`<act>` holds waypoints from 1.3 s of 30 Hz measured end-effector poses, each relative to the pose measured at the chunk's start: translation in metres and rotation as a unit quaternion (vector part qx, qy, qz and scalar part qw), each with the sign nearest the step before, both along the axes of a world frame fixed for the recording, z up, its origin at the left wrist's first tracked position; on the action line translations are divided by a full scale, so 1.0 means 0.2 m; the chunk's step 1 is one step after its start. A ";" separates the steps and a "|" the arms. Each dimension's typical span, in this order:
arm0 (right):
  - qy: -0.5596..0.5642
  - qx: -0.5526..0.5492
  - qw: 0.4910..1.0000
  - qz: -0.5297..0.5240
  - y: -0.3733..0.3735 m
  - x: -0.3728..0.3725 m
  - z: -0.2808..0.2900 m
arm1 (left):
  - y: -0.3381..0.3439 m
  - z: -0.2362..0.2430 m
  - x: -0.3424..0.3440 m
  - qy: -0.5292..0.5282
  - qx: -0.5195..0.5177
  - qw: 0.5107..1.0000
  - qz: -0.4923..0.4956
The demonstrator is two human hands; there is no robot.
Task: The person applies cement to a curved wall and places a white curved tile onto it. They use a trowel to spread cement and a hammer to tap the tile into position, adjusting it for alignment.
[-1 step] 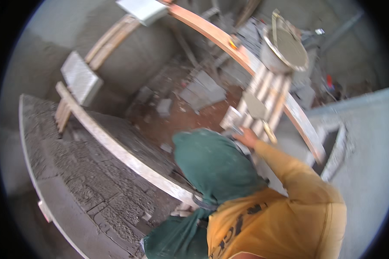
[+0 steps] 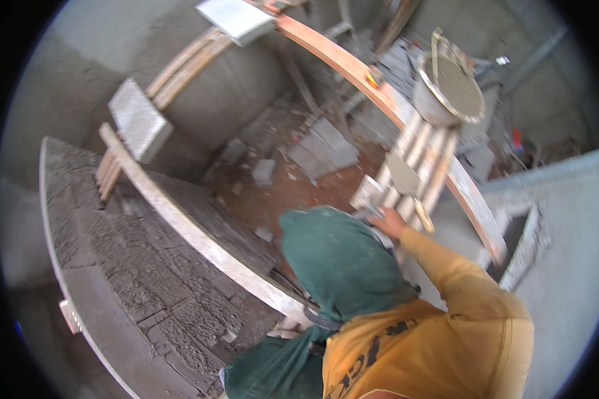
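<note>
My right hand [image 2: 391, 223], at the end of a yellow-orange sleeve, reaches beyond my green-clad knee [image 2: 343, 259]. Its fingers are bent around a greyish thing that I cannot make out, partly hidden by the knee. Just right of the hand lies a trowel with a mortar-coated blade [image 2: 403, 175] and a wooden handle [image 2: 423, 217], resting on a row of wooden poles [image 2: 439, 159]. A pale flat piece [image 2: 366, 193] sits beside the fingers. At the far end of the poles stands a bucket [image 2: 434, 106] of wet grey mortar. My left hand does not show.
A long plank [image 2: 199, 243] crosses on the left beside a rough mortared surface [image 2: 133, 279]. An orange-toned board [image 2: 333, 53] runs behind. Pale slabs [image 2: 140, 123] rest at the far left. Below, broken blocks [image 2: 323, 149] lie on reddish ground. A wall with an opening [image 2: 516, 236] stands right.
The whole view has shifted slightly, so the surroundings sit a little lower and farther right. My right hand stays beside the trowel, which has not moved on the poles.
</note>
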State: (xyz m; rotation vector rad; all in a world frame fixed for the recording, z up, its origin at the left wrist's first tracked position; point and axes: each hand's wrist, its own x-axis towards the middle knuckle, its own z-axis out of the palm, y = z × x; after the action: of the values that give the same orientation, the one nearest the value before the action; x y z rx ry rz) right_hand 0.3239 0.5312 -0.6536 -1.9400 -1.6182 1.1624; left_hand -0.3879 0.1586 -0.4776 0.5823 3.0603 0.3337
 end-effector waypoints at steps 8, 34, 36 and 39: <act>-0.028 -0.041 0.999 -0.005 0.06 -0.05 0.01 | -0.13 0.06 0.07 0.006 0.030 0.998 0.058; -0.038 0.017 0.987 0.157 0.79 -0.19 -0.06 | -1.15 0.81 0.88 0.112 0.028 0.937 0.329; -0.032 0.026 0.984 0.172 0.87 -0.24 -0.02 | -1.12 0.82 0.89 0.120 0.015 0.941 0.316; -0.003 0.038 0.981 0.191 0.99 -0.34 0.08 | -1.11 0.82 0.91 0.129 0.016 0.943 0.308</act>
State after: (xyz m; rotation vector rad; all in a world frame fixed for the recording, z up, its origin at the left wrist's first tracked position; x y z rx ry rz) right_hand 0.2556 0.7287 -0.6370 -1.6286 -2.0690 1.2090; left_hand -0.2055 -0.0634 -0.3133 -0.3920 3.4196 0.3260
